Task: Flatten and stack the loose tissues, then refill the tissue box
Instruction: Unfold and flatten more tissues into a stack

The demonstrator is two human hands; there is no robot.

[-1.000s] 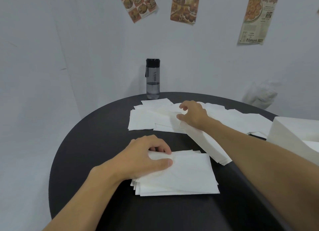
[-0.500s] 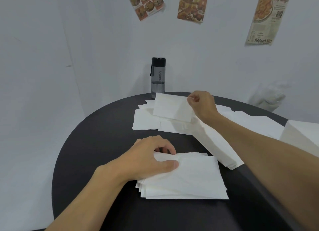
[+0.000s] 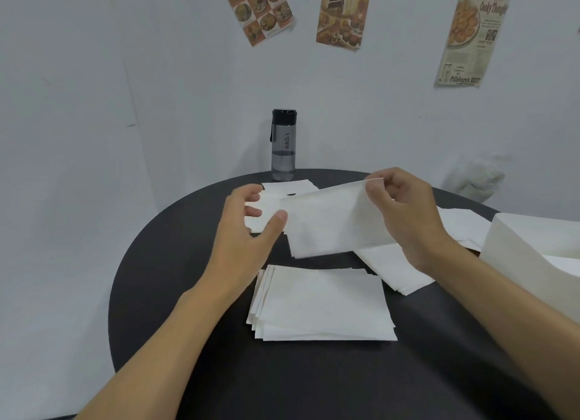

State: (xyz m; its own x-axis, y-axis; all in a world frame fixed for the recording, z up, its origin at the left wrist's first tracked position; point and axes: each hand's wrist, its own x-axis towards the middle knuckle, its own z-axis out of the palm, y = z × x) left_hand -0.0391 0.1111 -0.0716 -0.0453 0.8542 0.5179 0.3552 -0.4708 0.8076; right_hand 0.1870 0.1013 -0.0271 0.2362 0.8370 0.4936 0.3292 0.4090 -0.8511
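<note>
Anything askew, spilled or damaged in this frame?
Only the near stack of white tissues on the round black table: its left edges fan out in steps, not squared up. The grey transparent water bottle stands upright; nothing looks spilled or torn.

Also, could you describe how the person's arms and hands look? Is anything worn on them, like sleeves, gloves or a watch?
Both arms are bare as far as the frame shows: no sleeve reaches the left forearm or the right forearm. The left hand and the right hand wear no gloves, and I see no ring, watch or bracelet on the sides that show.
</note>
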